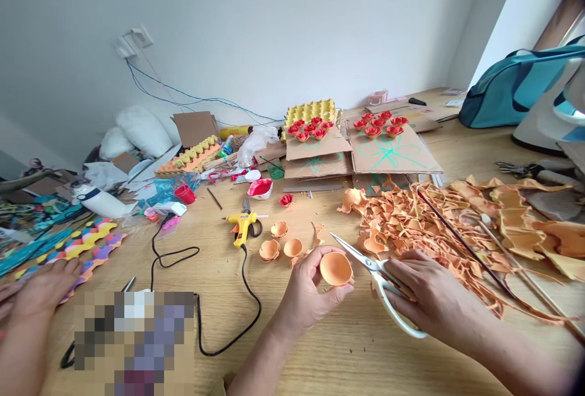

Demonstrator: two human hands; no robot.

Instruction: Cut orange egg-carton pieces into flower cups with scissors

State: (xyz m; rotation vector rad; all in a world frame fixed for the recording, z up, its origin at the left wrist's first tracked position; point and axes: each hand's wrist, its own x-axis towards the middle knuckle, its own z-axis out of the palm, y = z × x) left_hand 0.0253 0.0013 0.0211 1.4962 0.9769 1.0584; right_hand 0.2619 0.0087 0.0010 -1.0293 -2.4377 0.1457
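Note:
My left hand (307, 289) is closed around a small orange egg-carton cup (336, 268), held just above the wooden table (347, 347). My right hand (427, 295) grips white-handled scissors (372, 265), blades open and pointing left, just behind the cup. Three more orange cups (278, 242) lie on the table beyond my left hand. A heap of orange carton scraps (411, 222) sits behind my right hand.
A yellow glue gun (242, 226) with a black cord lies at centre. Red paper flowers (379, 123) rest on cardboard sheets (393, 152) at the back. Another person's hand (43, 286) rests at left near coloured foam pieces (86, 240). A blue bag (512, 88) stands far right.

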